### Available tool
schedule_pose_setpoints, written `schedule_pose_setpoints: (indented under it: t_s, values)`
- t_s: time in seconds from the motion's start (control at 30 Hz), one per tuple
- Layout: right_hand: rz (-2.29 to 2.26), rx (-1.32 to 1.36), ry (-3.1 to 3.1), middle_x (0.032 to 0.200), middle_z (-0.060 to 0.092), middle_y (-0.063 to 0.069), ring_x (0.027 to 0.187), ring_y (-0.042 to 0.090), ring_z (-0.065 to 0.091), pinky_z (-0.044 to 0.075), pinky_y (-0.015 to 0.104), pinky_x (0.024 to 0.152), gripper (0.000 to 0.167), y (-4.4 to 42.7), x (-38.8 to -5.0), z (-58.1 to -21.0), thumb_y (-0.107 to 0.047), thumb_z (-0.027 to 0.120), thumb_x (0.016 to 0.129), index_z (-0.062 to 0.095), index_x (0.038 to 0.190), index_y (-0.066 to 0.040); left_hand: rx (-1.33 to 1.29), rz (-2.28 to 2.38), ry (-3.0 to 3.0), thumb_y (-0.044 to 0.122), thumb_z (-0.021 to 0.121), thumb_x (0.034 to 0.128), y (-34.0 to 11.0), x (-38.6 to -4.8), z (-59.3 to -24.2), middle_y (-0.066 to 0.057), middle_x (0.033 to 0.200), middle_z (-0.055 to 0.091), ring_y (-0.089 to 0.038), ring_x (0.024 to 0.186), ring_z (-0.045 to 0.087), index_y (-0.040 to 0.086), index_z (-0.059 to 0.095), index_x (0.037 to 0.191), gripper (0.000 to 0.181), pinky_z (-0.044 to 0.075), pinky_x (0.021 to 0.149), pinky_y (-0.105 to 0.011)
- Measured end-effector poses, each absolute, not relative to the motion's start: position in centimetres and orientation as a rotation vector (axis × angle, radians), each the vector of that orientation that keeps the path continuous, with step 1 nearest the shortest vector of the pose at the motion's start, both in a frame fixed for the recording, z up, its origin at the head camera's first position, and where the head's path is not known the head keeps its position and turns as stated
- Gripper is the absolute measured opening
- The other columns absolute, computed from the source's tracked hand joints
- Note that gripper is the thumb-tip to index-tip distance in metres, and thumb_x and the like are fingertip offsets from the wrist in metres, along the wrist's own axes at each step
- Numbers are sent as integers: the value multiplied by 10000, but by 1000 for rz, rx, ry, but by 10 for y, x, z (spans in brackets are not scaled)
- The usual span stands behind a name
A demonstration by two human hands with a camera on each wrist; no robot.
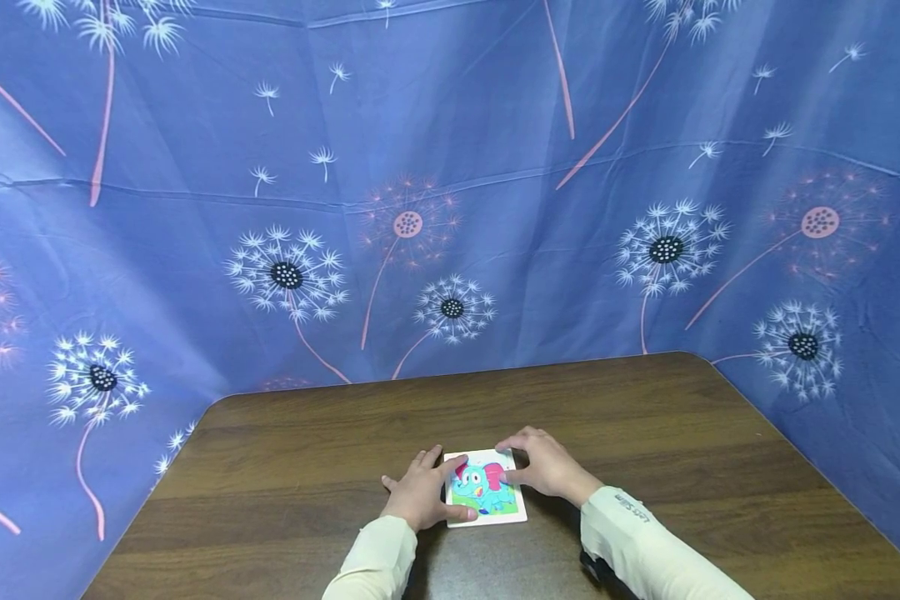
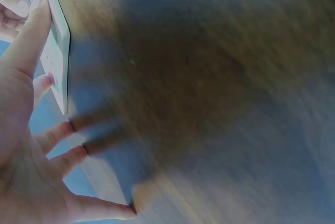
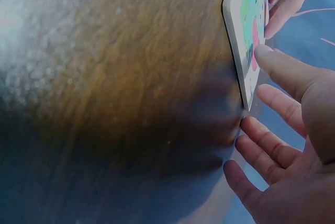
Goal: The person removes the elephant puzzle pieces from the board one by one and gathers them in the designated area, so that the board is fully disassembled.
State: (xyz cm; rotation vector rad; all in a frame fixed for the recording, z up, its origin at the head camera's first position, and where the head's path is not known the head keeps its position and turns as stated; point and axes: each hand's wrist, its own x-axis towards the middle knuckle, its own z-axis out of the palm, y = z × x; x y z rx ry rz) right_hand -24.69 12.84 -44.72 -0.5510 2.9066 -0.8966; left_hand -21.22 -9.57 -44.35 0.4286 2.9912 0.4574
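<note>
The flat, square, white-rimmed board [image 1: 504, 519] lies on the brown wood-grain table [image 1: 307, 475], between left hand [image 1: 417, 495] and right hand [image 1: 548, 467]; both are loosely spread, thumbs and forefingers at the board, gripping nothing. Its blue cartoon elephant picture [image 1: 497, 498] looks whole, filling the rim like a shallow tray; any work left is impossible to tell.
</note>
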Motion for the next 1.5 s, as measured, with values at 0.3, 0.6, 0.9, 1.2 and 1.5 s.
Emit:
schedule_pose_setpoints:
  t_s: [0.3, 0.6, 0.9, 1.2, 1.5]
  values:
    - [-904, -535, 2919, 1094, 643, 30, 1136, 323, 577, 478, 543, 977, 368, 125, -249, -446, -159, 893, 783, 767, 1128, -145, 409, 452, 2979, 541, 859, 747, -96, -214, -446, -166, 1545, 443, -426, 1419, 407, 263, 559, 1464, 826, 310, 889, -880]
    - [-910, -513, 2912, 1085, 631, 27, 1135, 327, 570, 474, 546, 976, 345, 124, -251, -446, -143, 901, 771, 765, 1087, -166, 365, 449, 2967, 540, 857, 755, -95, -215, -441, -181, 1546, 437, -449, 1419, 395, 287, 562, 1456, 801, 301, 896, -881]
    - [-956, -489, 2921, 1103, 625, 37, 1133, 340, 582, 477, 541, 982, 310, 123, -253, -449, -136, 906, 759, 753, 1024, -178, 342, 507, 2954, 529, 846, 770, -94, -215, -449, -168, 1571, 407, -446, 1445, 353, 270, 550, 1462, 797, 246, 927, -891]
    - [-968, -452, 2924, 1095, 624, 26, 1131, 319, 578, 474, 538, 981, 319, 124, -251, -450, -147, 913, 751, 748, 1020, -188, 363, 485, 2973, 499, 873, 746, -93, -215, -445, -178, 1549, 435, -461, 1417, 390, 272, 573, 1445, 794, 292, 889, -889]
    - [-928, -555, 2975, 1017, 614, -11, 1066, 279, 588, 484, 507, 948, 310, 123, -252, -450, -138, 920, 740, 745, 993, -179, 360, 495, 2976, 495, 875, 740, -93, -214, -444, -171, 1542, 446, -444, 1413, 404, 265, 573, 1443, 799, 293, 884, -891]
